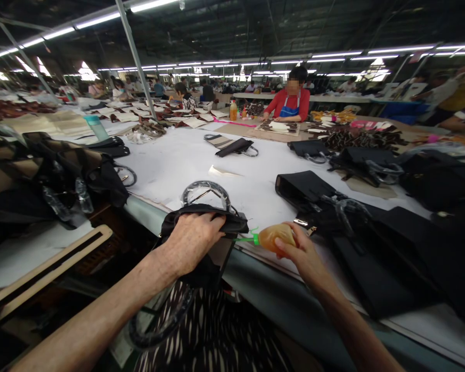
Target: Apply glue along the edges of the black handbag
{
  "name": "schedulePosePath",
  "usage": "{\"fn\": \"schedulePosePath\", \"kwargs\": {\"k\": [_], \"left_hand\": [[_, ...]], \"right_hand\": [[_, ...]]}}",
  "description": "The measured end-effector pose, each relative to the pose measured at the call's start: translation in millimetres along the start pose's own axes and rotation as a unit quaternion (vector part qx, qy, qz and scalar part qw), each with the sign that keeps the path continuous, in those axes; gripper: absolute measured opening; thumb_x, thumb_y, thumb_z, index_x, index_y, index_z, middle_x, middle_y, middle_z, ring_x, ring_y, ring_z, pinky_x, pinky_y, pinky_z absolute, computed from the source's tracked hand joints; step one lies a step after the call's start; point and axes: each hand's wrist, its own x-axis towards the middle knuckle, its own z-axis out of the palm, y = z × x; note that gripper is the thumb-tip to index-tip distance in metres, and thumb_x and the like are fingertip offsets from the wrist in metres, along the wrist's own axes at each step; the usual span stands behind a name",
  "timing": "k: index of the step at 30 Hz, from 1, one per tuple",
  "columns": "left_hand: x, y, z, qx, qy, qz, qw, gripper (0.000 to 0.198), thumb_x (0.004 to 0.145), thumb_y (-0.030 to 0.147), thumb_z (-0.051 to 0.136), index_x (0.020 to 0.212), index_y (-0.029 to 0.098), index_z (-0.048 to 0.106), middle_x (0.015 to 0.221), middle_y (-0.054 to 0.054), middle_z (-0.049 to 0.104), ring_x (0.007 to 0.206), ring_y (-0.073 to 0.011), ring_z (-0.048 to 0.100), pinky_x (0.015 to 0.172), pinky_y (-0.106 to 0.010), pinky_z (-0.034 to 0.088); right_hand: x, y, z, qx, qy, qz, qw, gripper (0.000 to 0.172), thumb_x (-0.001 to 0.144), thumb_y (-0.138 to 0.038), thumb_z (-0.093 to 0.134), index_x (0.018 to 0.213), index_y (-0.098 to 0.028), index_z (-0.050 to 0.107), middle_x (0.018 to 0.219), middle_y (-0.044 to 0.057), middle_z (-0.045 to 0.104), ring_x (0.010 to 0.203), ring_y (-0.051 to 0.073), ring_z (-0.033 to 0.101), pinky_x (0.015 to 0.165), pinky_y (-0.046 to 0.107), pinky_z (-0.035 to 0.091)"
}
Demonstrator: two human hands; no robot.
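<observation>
At the table's near edge, my left hand (196, 240) is closed over the upper edge of a black handbag (205, 274); its fingertips are partly hidden in the fabric. One plastic-wrapped ring handle (207, 187) stands up behind the bag, and another handle (163, 328) hangs below over my lap. My right hand (296, 248) is wrapped round a squeeze bottle (275, 238) of amber liquid. The bottle lies sideways, its green cap and thin nozzle pointing left at the bag's side. Whether the nozzle tip touches the bag I cannot tell.
Black bags (356, 222) cover the table's right side, and more bags (58, 175) are heaped at the left. A part-made bag (230, 144) lies farther back on the white tabletop (163, 160). Across the table a person in red (304, 103) works. A wooden slotted strip (54, 263) juts out lower left.
</observation>
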Motion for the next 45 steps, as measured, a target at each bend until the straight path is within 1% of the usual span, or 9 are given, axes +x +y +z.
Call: {"fn": "schedulePosePath", "kwargs": {"k": [5,13,19,23,27,31,38,42,45], "left_hand": [[-1.3,0.4,-0.8,-0.005,-0.014,-0.007,1.0,0.021,0.086,0.027,0.049,0.102,0.019,0.06,0.094,-0.007,0.064,0.082,-0.0219,0.062,0.069,-0.032,0.05],[-3.6,0.5,0.3,-0.001,-0.005,-0.001,1.0,0.021,0.085,0.027,0.051,0.101,0.018,0.06,0.093,-0.007,0.065,0.083,-0.0212,0.062,0.069,-0.03,0.049],[-3.9,1.1,-4.4,-0.016,-0.024,-0.008,1.0,0.021,0.085,0.027,0.05,0.101,0.018,0.06,0.092,-0.007,0.065,0.083,-0.0224,0.062,0.067,-0.031,0.049],[-4.0,1.7,-3.8,-0.017,-0.024,-0.015,0.999,0.021,0.085,0.026,0.051,0.101,0.018,0.06,0.091,-0.007,0.065,0.081,-0.0214,0.062,0.066,-0.029,0.048],[-5.0,1.6,-1.5,-0.015,-0.018,-0.016,1.0,0.022,0.085,0.028,0.05,0.102,0.018,0.06,0.089,-0.007,0.065,0.08,-0.0222,0.062,0.063,-0.03,0.048],[-6.1,0.4,-0.1,-0.011,-0.009,-0.009,1.0,0.022,0.086,0.029,0.05,0.102,0.018,0.06,0.09,-0.006,0.066,0.08,-0.0223,0.062,0.064,-0.03,0.048],[-7.1,-1.1,0.3,0.006,0.016,0.008,1.0,0.02,0.084,0.028,0.053,0.099,0.018,0.061,0.09,-0.006,0.066,0.08,-0.019,0.062,0.065,-0.026,0.047],[-8.0,-0.7,0.1,0.006,0.011,-0.002,1.0,0.021,0.084,0.029,0.053,0.101,0.019,0.061,0.089,-0.005,0.066,0.078,-0.0208,0.063,0.062,-0.028,0.047],[-8.6,0.3,-1.1,0.004,0.002,-0.01,1.0,0.022,0.085,0.029,0.052,0.103,0.02,0.06,0.09,-0.005,0.066,0.079,-0.0221,0.063,0.062,-0.029,0.048]], "right_hand": [[1.4,6.7,0.0,0.005,-0.006,0.007,1.0,0.044,0.074,-0.039,0.063,0.108,-0.02,0.043,0.091,0.005,0.053,0.08,0.022,0.052,0.057,0.029,0.049],[-6.8,-10.9,2.7,-0.012,-0.02,0.021,1.0,0.045,0.071,-0.037,0.065,0.106,-0.018,0.044,0.083,0.003,0.053,0.074,0.021,0.053,0.053,0.027,0.047],[-13.4,-13.9,3.6,-0.031,-0.034,0.028,0.999,0.043,0.072,-0.037,0.064,0.106,-0.019,0.045,0.085,0.003,0.055,0.071,0.02,0.055,0.056,0.03,0.048],[-19.2,-17.9,3.4,-0.041,-0.041,0.027,0.998,0.042,0.072,-0.037,0.063,0.106,-0.019,0.045,0.08,0.001,0.056,0.064,0.018,0.054,0.055,0.029,0.046],[-24.2,-22.1,4.8,-0.052,-0.047,0.027,0.997,0.043,0.072,-0.037,0.063,0.106,-0.019,0.044,0.08,0.0,0.057,0.063,0.018,0.054,0.055,0.029,0.046],[-28.8,-23.9,7.0,-0.042,-0.055,0.035,0.997,0.044,0.071,-0.039,0.062,0.106,-0.019,0.044,0.081,0.001,0.057,0.065,0.019,0.054,0.053,0.029,0.045],[-36.4,-22.9,7.2,-0.013,-0.07,0.037,0.997,0.044,0.07,-0.038,0.064,0.105,-0.02,0.044,0.08,0.001,0.057,0.063,0.019,0.053,0.052,0.029,0.046],[-41.2,-19.5,8.7,0.006,-0.082,0.04,0.996,0.043,0.071,-0.037,0.063,0.105,-0.02,0.044,0.081,0.001,0.057,0.061,0.018,0.052,0.051,0.028,0.045],[-45.5,-18.6,11.1,0.017,-0.085,0.044,0.995,0.042,0.071,-0.037,0.063,0.105,-0.02,0.044,0.081,0.001,0.058,0.061,0.017,0.051,0.05,0.027,0.044]]}}
